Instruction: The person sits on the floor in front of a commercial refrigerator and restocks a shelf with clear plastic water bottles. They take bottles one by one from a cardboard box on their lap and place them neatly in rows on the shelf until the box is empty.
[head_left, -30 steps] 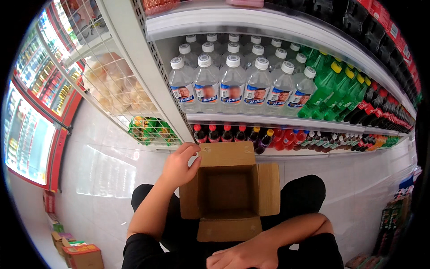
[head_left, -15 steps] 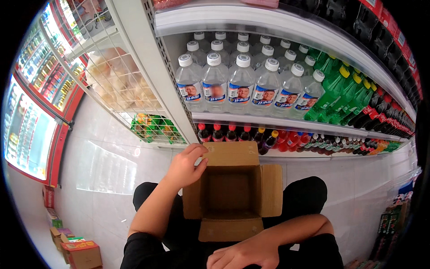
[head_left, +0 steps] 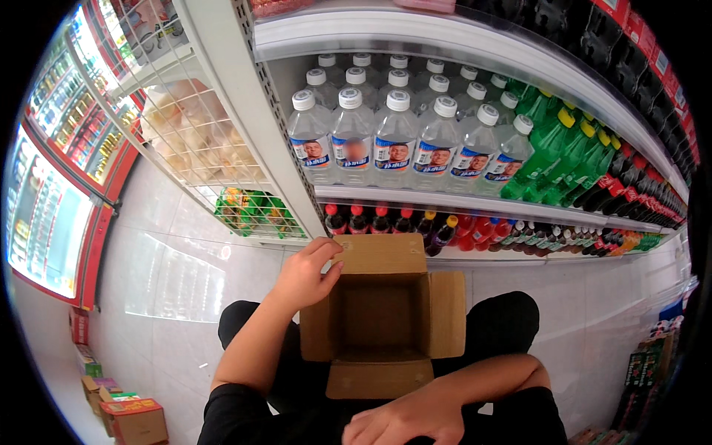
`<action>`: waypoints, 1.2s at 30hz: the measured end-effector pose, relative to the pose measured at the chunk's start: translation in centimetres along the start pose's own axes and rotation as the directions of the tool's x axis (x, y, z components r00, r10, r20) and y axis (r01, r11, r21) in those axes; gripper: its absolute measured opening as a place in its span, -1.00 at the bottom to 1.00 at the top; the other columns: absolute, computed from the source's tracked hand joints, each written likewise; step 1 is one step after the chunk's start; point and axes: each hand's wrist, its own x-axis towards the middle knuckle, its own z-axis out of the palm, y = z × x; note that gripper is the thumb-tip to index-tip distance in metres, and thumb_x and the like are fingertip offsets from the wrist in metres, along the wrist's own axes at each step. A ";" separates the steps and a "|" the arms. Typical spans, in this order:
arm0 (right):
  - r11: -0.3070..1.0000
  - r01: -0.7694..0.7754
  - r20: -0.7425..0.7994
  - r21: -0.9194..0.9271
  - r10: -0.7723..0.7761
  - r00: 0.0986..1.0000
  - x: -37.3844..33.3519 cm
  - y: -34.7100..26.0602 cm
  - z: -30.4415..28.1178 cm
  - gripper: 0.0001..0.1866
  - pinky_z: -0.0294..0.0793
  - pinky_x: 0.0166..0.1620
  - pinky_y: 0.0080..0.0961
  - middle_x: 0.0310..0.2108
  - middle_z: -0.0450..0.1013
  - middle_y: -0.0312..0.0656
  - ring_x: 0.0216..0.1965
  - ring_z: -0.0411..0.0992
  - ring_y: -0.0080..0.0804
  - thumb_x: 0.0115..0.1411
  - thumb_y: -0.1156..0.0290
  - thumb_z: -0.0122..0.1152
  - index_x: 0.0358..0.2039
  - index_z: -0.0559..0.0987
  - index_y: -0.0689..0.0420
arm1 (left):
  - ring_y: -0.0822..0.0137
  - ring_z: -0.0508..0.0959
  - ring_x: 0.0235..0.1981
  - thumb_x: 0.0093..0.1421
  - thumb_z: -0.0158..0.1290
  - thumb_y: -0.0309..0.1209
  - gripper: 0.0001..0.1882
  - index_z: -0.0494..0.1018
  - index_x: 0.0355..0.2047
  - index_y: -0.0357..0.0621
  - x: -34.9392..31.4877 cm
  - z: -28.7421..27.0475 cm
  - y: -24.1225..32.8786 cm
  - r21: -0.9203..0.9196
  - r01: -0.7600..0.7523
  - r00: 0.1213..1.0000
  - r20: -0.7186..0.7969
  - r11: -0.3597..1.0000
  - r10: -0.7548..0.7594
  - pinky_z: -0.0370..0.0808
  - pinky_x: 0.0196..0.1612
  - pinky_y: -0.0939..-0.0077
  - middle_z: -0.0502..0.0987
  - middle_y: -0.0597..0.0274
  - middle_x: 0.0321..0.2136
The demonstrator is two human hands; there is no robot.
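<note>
An open cardboard box (head_left: 380,319) stands between my knees, its flaps folded outward; its inside looks bare and brown. My left hand (head_left: 305,274) is at the box's far left corner, fingers bent over the edge of the far flap (head_left: 378,252) and thumb just below them. Down at the lower edge, my right hand (head_left: 408,421) lies across my lap, near side of the box. Its fingers hang loosely apart with nothing visible in them, and the fingertips are partly cut off by the picture's edge.
Ahead, a shelf holds rows of clear bottles (head_left: 393,144) with white caps and green bottles (head_left: 549,163). Below stand dark and red drinks (head_left: 482,231). A wire rack (head_left: 200,133) with bagged goods is at left, past it red-framed coolers (head_left: 55,215). Cartons (head_left: 133,421) sit lower left.
</note>
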 end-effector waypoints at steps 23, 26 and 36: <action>0.999 0.007 -0.016 0.049 -0.006 1.000 -0.7 -0.9 -0.4 -0.49 0.35 0.06 -0.06 -0.06 0.54 0.04 -0.09 0.44 0.06 0.26 0.03 0.21 -0.09 0.61 0.29 | 0.03 0.65 -0.23 0.15 0.21 -0.55 -0.79 0.51 -0.18 -0.26 0.4 0.4 0.1 0.045 -0.018 0.999 0.033 0.999 0.016 0.61 -0.17 0.26 0.60 0.02 -0.20; 0.999 -0.046 0.116 0.015 0.044 0.992 -1.5 -0.9 -1.2 -0.45 0.34 0.11 -0.05 -0.02 0.52 0.03 -0.04 0.44 0.07 0.27 0.00 0.20 -0.05 0.60 0.29 | 0.03 0.65 -0.23 0.15 0.21 -0.55 -0.78 0.51 -0.18 -0.26 0.2 0.2 0.0 0.041 -0.020 0.999 0.028 0.999 0.019 0.61 -0.17 0.26 0.60 0.02 -0.20; 0.996 0.057 -0.090 0.064 -0.051 0.995 -0.3 -0.2 0.3 -0.44 0.33 0.11 -0.06 0.00 0.51 0.05 -0.04 0.43 0.07 0.25 0.01 0.21 -0.03 0.60 0.30 | 0.04 0.65 -0.24 0.15 0.21 -0.55 -0.78 0.51 -0.17 -0.24 0.2 0.5 0.0 0.036 0.024 0.998 0.061 0.999 -0.026 0.61 -0.17 0.26 0.60 0.04 -0.20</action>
